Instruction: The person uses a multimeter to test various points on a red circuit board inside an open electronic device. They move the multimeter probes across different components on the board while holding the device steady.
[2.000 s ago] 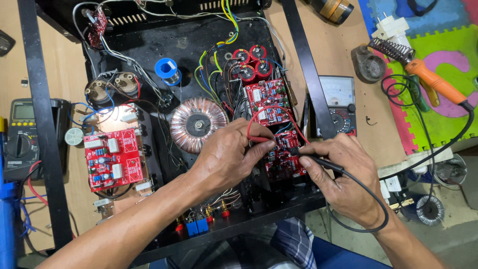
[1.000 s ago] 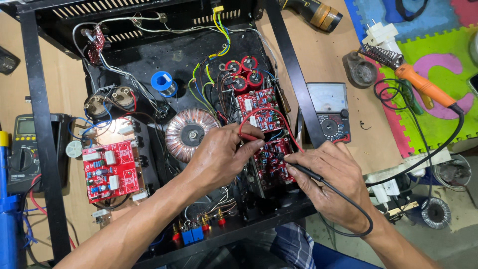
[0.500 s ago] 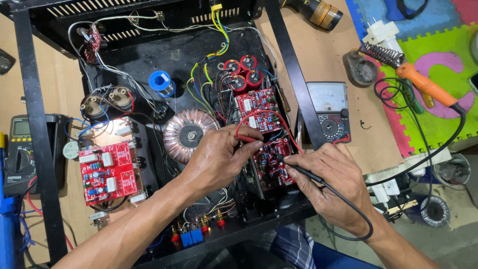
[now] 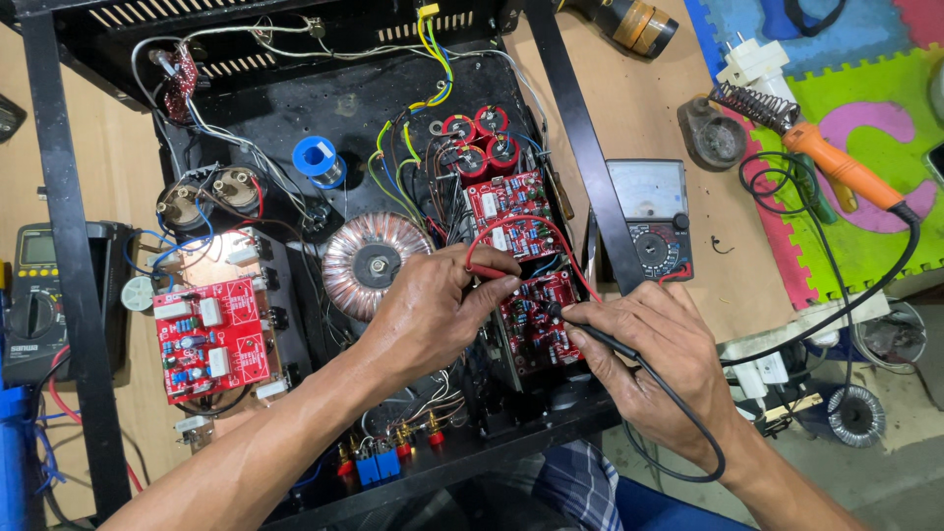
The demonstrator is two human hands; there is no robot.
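Note:
My left hand (image 4: 433,313) pinches a red test probe (image 4: 489,272) whose red lead arcs up over the boards. My right hand (image 4: 657,349) holds a black test probe (image 4: 590,334), its tip touching a red circuit board (image 4: 539,320) standing in the open black amplifier chassis (image 4: 354,103). A second red board (image 4: 511,211) sits just behind it, with red capacitors (image 4: 480,143) further back. A copper toroidal transformer (image 4: 374,264) lies left of my left hand.
An analog meter (image 4: 652,214) lies right of the chassis rail. A digital multimeter (image 4: 34,295) is at the far left, near another red board (image 4: 211,339). An orange-handled soldering iron (image 4: 836,167) rests on a stand over coloured foam mats. A blue solder spool (image 4: 317,159) sits inside.
The view has drifted slightly; both hands keep their probes on the red board, with only small shifts of the tips.

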